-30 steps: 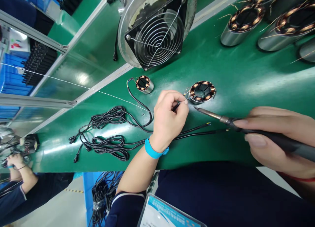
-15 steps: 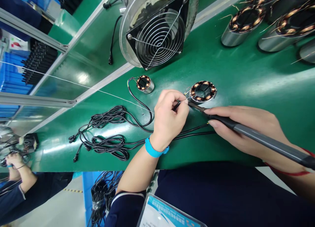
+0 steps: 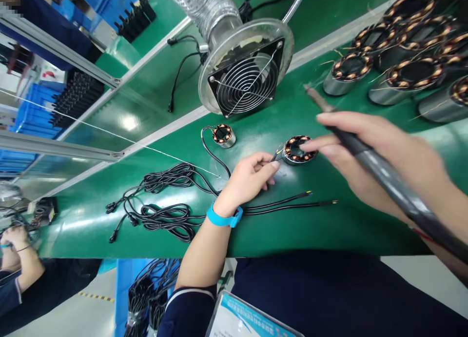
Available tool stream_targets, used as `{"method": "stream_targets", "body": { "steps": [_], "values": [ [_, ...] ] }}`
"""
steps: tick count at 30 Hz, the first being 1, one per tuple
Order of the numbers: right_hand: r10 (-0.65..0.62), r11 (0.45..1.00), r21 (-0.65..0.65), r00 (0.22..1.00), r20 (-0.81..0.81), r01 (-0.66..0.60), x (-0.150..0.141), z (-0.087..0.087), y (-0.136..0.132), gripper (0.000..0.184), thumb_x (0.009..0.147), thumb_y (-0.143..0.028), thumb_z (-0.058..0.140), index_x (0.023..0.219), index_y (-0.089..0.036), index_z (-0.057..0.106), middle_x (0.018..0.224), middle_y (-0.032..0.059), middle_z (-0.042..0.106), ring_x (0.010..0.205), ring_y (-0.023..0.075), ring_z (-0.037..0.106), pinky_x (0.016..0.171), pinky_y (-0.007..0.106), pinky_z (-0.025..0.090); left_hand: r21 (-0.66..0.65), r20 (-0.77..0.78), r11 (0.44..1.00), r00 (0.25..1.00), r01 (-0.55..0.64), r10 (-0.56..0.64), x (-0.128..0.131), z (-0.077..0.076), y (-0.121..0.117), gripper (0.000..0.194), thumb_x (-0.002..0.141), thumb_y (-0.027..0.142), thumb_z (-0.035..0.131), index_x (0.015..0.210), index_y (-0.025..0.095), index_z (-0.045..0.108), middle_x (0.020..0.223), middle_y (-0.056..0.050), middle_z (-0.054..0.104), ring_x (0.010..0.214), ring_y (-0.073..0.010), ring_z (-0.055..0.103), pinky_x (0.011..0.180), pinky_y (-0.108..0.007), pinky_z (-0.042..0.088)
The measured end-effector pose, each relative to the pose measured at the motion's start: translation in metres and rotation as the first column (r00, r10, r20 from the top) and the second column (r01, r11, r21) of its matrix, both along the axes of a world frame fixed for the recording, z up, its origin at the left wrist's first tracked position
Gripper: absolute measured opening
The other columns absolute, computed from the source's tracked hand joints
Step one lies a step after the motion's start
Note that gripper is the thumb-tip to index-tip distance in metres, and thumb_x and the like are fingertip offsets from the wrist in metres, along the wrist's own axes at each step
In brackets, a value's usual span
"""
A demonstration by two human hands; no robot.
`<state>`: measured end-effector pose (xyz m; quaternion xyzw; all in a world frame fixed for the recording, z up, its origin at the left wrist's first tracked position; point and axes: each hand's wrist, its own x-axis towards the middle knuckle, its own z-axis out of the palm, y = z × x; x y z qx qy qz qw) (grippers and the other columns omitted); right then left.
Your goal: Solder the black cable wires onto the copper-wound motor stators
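My left hand (image 3: pixel 252 178), with a blue wristband, pinches the end of a black cable (image 3: pixel 276 156) whose thin wires reach the side of a copper-wound stator (image 3: pixel 290 155). The stator stands on the green bench. My right hand (image 3: pixel 387 151) grips a soldering iron (image 3: pixel 383 173), its tip raised up and left, off the work. A fingertip of that hand is over the stator's rim; whether it touches cannot be made out. Two stripped black cables (image 3: pixel 285 202) lie below my left hand. A thin pale strand (image 3: pixel 164 150) stretches in from the upper left.
A smaller stator (image 3: pixel 224 136) with a cable stands near a fan-fronted extraction duct (image 3: pixel 246 90). Several larger stators (image 3: pixel 405 81) crowd the upper right. Coiled cables (image 3: pixel 166 215) lie to the left. Another person's hands (image 3: pixel 16 237) show at far left; a blue crate (image 3: pixel 122 293) is below.
My right hand has lifted the soldering iron up from the wires, and its fingertip has come to the stator. My left hand still pinches the cable end. The view has shifted slightly.
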<state>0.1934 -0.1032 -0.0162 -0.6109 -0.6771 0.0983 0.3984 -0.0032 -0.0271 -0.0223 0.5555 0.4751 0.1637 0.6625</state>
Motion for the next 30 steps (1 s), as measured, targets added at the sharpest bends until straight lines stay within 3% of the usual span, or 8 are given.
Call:
{"method": "stream_targets", "body": {
  "steps": [3, 7, 10, 13, 22, 27, 30],
  "values": [
    [0.174, 0.984, 0.036, 0.981, 0.085, -0.177, -0.002, -0.012, 0.023, 0.039, 0.100, -0.032, 0.056, 0.138, -0.021, 0.056, 0.120, 0.0080, 0.072, 0.109, 0.0268, 0.070, 0.091, 0.041, 0.058, -0.133, 0.067, 0.988, 0.993, -0.083, 0.092, 0.000, 0.005, 0.005, 0.016, 0.090, 0.025, 0.064, 0.077, 0.015, 0.061, 0.069, 0.002, 0.062, 0.050, -0.0032, 0.045, 0.045, -0.016, 0.031],
    [0.231, 0.970, 0.053, 0.966, 0.115, -0.238, -0.005, -0.029, 0.027, 0.040, 0.098, -0.024, 0.053, 0.138, -0.020, 0.051, 0.114, 0.0091, 0.071, 0.100, 0.0273, 0.068, 0.088, 0.044, 0.055, -0.231, 0.115, 0.946, 0.959, -0.228, 0.259, 0.003, 0.009, 0.004, 0.018, 0.083, 0.024, 0.067, 0.069, 0.015, 0.059, 0.062, 0.003, 0.058, 0.049, -0.0030, 0.040, 0.044, -0.015, 0.024],
    [0.261, 0.961, 0.065, 0.961, 0.093, -0.267, -0.005, -0.032, 0.020, 0.044, 0.096, -0.024, 0.056, 0.139, -0.020, 0.048, 0.105, 0.0071, 0.071, 0.089, 0.0257, 0.065, 0.082, 0.043, 0.054, -0.282, 0.146, 0.937, 0.956, -0.207, 0.255, 0.005, 0.010, 0.002, 0.021, 0.071, 0.022, 0.075, 0.065, 0.015, 0.056, 0.057, 0.005, 0.051, 0.050, -0.0033, 0.039, 0.045, -0.016, 0.022],
    [0.268, 0.959, 0.074, 0.961, 0.068, -0.273, -0.003, -0.030, 0.016, 0.048, 0.096, -0.026, 0.057, 0.143, -0.023, 0.046, 0.109, 0.0072, 0.071, 0.095, 0.0265, 0.067, 0.085, 0.043, 0.053, -0.303, 0.154, 0.934, 0.957, -0.190, 0.244, 0.006, 0.010, 0.000, 0.025, 0.066, 0.024, 0.079, 0.063, 0.016, 0.055, 0.054, 0.007, 0.044, 0.049, -0.0034, 0.035, 0.046, -0.018, 0.020],
    [0.286, 0.955, 0.066, 0.956, 0.072, -0.290, 0.001, -0.028, 0.017, 0.046, 0.097, -0.025, 0.053, 0.142, -0.025, 0.046, 0.115, 0.0067, 0.072, 0.100, 0.0258, 0.067, 0.090, 0.045, 0.054, -0.257, 0.055, 0.948, 0.977, -0.187, 0.208, 0.016, 0.007, -0.004, 0.029, 0.075, 0.033, 0.083, 0.068, 0.017, 0.060, 0.051, 0.009, 0.036, 0.047, -0.0038, 0.026, 0.047, -0.023, 0.018],
    [0.256, 0.945, 0.161, 0.950, 0.178, -0.285, -0.003, -0.029, 0.019, 0.034, 0.098, -0.023, 0.055, 0.132, -0.018, 0.053, 0.098, 0.0060, 0.072, 0.085, 0.0235, 0.064, 0.077, 0.039, 0.052, -0.279, 0.102, 0.950, 0.980, -0.136, 0.170, 0.012, 0.009, -0.005, 0.036, 0.081, 0.046, 0.077, 0.070, 0.018, 0.057, 0.050, 0.010, 0.029, 0.045, -0.0043, 0.020, 0.045, -0.022, 0.013],
    [0.201, 0.948, 0.207, 0.959, 0.200, -0.242, -0.005, -0.028, 0.019, 0.029, 0.099, -0.021, 0.054, 0.128, -0.019, 0.055, 0.090, 0.0036, 0.072, 0.081, 0.0224, 0.063, 0.075, 0.037, 0.050, -0.255, 0.144, 0.961, 0.979, -0.104, 0.144, 0.007, 0.011, -0.004, 0.035, 0.081, 0.047, 0.074, 0.072, 0.018, 0.058, 0.052, 0.008, 0.036, 0.046, -0.0047, 0.025, 0.045, -0.021, 0.016]
  ]
}}
